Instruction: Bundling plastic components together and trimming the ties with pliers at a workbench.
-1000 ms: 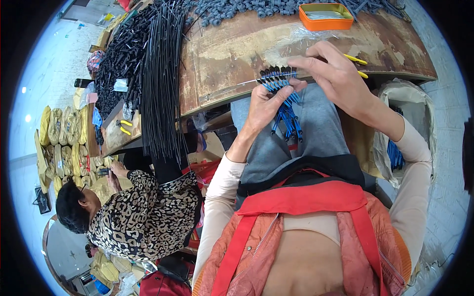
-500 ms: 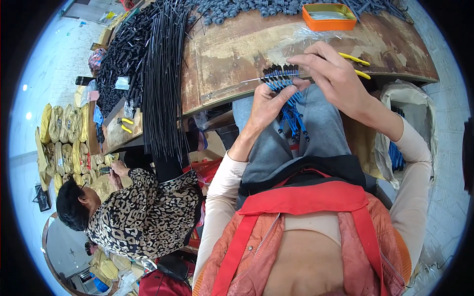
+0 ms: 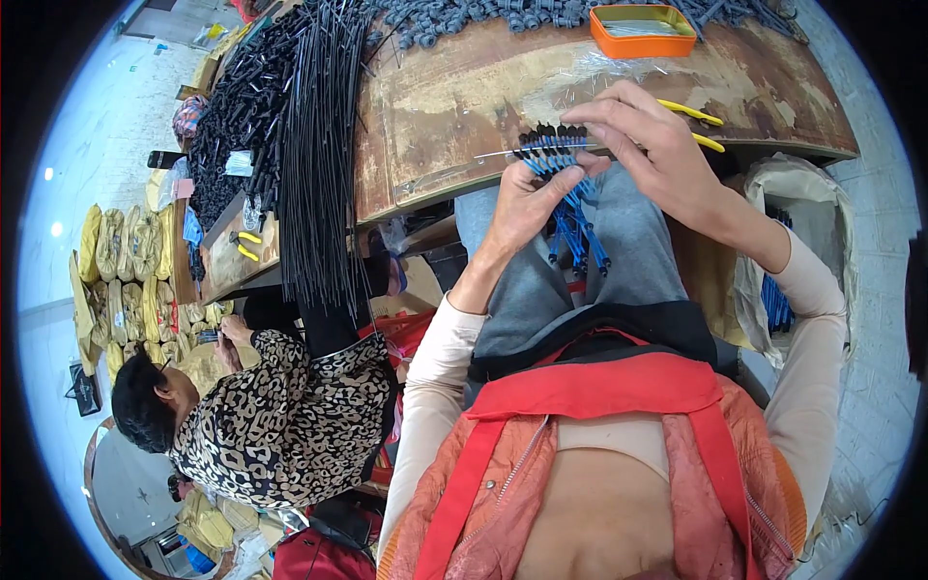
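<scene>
Jutting above, dangling below left grip — blue bundle.

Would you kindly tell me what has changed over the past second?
The thin rod now sticks out farther left past the blue pieces, whose lower ends have swung slightly right. Nothing was visibly let go: the left hand still grips the pieces, the right hand stays at their upper right. The orange tin stays put.

The thin, straight, silvery metal rod is sticking out farther past the left edge of the bundle of slim blue-and-black pieces than a second ago. Their lower ends are hanging slightly farther right, and more of the yellow-handled tool is showing beyond the bare right hand.
</scene>
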Action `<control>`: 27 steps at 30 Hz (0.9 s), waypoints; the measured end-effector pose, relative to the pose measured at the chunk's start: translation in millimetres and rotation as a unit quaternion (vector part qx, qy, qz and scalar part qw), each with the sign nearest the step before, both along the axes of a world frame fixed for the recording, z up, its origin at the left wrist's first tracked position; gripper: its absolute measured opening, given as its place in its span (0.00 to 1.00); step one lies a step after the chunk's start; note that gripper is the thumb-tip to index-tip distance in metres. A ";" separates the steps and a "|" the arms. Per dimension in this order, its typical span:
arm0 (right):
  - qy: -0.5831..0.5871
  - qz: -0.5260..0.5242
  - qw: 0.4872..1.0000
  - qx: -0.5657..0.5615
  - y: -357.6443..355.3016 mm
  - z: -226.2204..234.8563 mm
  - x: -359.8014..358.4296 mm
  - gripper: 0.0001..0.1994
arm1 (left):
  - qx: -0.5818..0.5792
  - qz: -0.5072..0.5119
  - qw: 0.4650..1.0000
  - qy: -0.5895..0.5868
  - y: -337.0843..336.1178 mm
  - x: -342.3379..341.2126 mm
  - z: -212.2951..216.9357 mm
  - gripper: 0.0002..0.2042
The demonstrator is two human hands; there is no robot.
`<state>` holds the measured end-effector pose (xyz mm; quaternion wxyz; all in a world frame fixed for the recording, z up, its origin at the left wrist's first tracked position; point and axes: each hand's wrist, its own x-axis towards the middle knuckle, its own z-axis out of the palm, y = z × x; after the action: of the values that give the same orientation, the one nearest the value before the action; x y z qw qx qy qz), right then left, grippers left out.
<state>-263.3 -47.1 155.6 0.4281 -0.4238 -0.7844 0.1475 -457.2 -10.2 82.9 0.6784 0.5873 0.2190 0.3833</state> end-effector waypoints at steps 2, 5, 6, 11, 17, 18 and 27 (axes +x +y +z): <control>-0.007 -0.004 1.000 0.010 0.1 0.1 0.5 0.15 | -0.003 0.001 1.000 0.000 0.8 -0.2 0.3 0.10; -0.026 -0.018 0.999 0.032 -2.6 1.5 -1.4 0.15 | -0.004 0.011 1.000 -0.011 -0.1 1.9 -3.9 0.10; -0.038 -0.030 0.998 0.041 -3.8 2.2 -2.6 0.15 | -0.005 0.019 1.000 -0.020 -0.6 3.1 -5.6 0.10; -0.111 -0.055 0.986 0.110 -4.9 3.7 -3.8 0.22 | 0.005 0.026 1.000 -0.011 -2.3 5.9 -4.6 0.10; -0.196 -0.057 0.961 0.187 -1.7 3.5 -4.4 0.29 | 0.005 0.034 0.999 -0.007 -1.4 3.8 -8.8 0.10; -0.217 -0.059 0.954 0.200 -1.7 3.5 -5.1 0.29 | 0.005 0.038 0.999 -0.003 -1.8 2.9 -9.3 0.10; -0.129 -0.024 0.981 0.146 -0.4 0.0 -0.3 0.26 | 0.013 0.023 1.000 -0.004 -2.7 4.4 -6.5 0.10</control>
<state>-263.6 -47.5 155.7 0.3843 -0.3914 -0.8354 -0.0345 -452.8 -12.9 76.3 0.6624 0.5897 0.2249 0.4037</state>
